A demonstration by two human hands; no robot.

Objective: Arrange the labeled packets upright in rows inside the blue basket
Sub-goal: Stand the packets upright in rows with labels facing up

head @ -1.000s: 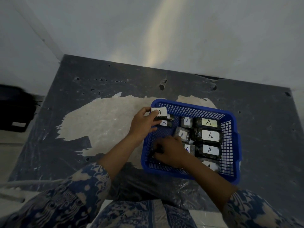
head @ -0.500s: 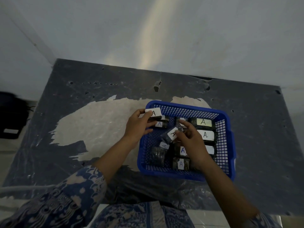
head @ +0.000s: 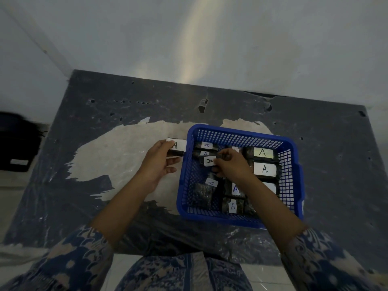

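A blue mesh basket [head: 291, 185] sits on a dark worn table and holds several dark packets with white "A" labels. My left hand [head: 159, 164] grips one labelled packet [head: 177, 147] just outside the basket's far left corner. My right hand [head: 233, 164] is inside the basket and pinches another labelled packet [head: 210, 161] against two packets at the far left [head: 206, 149]. Larger labelled packets [head: 264, 169] lie along the right side, and others [head: 233, 205] stand near the front wall.
The table [head: 126, 114] has a pale bare patch left of the basket and a white wall behind it. A black object [head: 14, 143] sits off the table's left edge. Patterned blue sleeves fill the bottom of the view.
My right hand lifted a packet from the basket's front and carried it to the far left corner. My left hand drew its packet out to the left, just outside the rim.
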